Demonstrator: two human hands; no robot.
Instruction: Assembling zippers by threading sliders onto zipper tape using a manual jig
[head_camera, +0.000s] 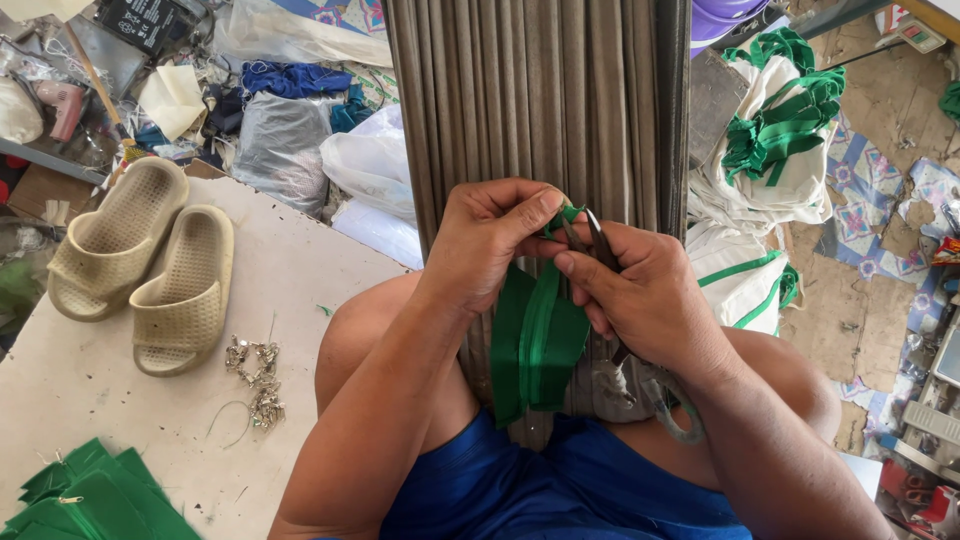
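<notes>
My left hand (488, 238) pinches the top end of a green fabric strap (535, 340) that hangs down over my lap. My right hand (640, 290) holds a pair of dark pliers (597, 240), whose jaws sit at the strap's top end right beside my left fingertips. The pliers' handles run back under my right palm. Both hands work in front of a ribbed grey-brown curtain-like fabric (530, 100).
A pair of beige slippers (145, 262) lies on the pale board (120, 390) at left, near a heap of small metal clips (258, 380). Green fabric pieces (95, 495) are stacked at the bottom left. White bags with green straps (775, 150) pile up at right.
</notes>
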